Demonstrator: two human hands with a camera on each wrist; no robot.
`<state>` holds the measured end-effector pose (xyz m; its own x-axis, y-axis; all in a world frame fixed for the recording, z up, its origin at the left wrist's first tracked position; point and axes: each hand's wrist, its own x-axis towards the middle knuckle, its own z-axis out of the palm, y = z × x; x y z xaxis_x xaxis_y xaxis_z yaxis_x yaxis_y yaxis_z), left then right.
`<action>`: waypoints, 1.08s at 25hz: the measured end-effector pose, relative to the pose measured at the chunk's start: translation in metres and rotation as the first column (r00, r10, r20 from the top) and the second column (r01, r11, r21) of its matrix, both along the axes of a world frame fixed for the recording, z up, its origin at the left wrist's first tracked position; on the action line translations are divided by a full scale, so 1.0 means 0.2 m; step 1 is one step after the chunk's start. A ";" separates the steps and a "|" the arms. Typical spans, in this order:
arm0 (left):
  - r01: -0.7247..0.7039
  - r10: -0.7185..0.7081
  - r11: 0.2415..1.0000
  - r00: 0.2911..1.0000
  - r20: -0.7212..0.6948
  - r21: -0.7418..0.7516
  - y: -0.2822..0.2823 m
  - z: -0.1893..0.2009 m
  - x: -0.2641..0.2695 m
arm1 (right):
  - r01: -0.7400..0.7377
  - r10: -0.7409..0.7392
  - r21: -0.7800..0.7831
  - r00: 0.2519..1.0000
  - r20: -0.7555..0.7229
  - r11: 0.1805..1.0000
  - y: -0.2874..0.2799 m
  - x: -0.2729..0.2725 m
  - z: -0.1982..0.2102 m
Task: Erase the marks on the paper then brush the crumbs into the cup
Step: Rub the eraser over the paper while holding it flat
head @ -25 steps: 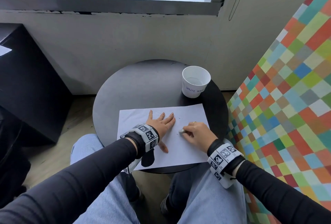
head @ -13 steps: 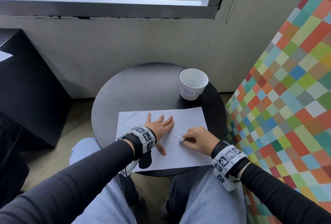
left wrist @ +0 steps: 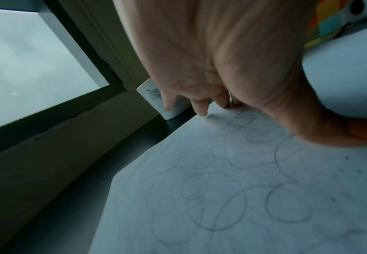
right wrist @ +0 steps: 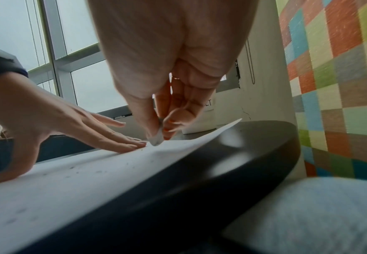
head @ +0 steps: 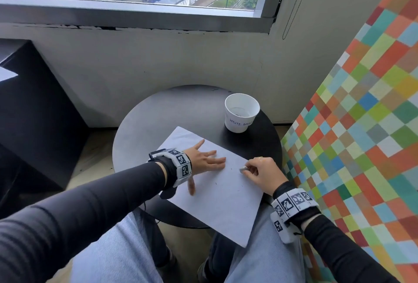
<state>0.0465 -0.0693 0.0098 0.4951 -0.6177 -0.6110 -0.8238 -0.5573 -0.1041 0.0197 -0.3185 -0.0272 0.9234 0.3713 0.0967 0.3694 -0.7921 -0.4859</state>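
Note:
A white sheet of paper lies slanted on the round dark table, its near corner hanging over my lap. My left hand lies flat on the paper with fingers spread. My right hand pinches a small white eraser and holds its tip on the paper, just right of the left fingertips. The eraser shows between thumb and fingers. Faint pencil circles cover the paper. Dark crumbs dot the sheet. The white paper cup stands upright at the table's back right.
A colourful checkered panel rises close on the right of the table. A black cabinet stands to the left. The wall and window sill lie behind the table. My jeans-clad knees sit under the near edge.
The paper has turned from square-on to slanted, its right end now nearer me and overhanging the table. Both hands stay on it, and the view has tilted.

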 end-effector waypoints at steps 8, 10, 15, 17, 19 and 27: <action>-0.546 0.556 0.821 0.831 0.021 -0.170 -0.09 -0.11 -0.13 | -0.027 0.026 -0.027 0.999 -0.029 0.999 0.05 -0.03 -0.04; -0.563 0.572 0.810 0.820 0.008 -0.164 -0.10 -0.14 -0.14 | -0.031 0.031 0.023 0.999 -0.015 0.999 0.06 -0.05 -0.04; -0.556 0.570 0.807 0.821 0.019 -0.198 -0.10 -0.15 -0.17 | -0.123 0.123 0.205 0.992 0.012 0.971 0.16 -0.10 -0.02; -0.555 0.571 0.807 0.820 0.027 -0.203 -0.11 -0.16 -0.19 | -0.169 0.178 0.215 0.984 -0.023 0.962 0.18 -0.10 -0.04; -0.564 0.581 0.801 0.813 0.036 -0.202 -0.12 -0.16 -0.22 | -0.184 0.192 0.175 0.981 -0.033 0.967 0.19 -0.08 -0.06; -0.570 0.585 0.803 0.809 0.051 -0.173 -0.14 -0.13 -0.22 | -0.184 0.182 0.127 0.983 0.027 0.975 0.23 -0.09 -0.07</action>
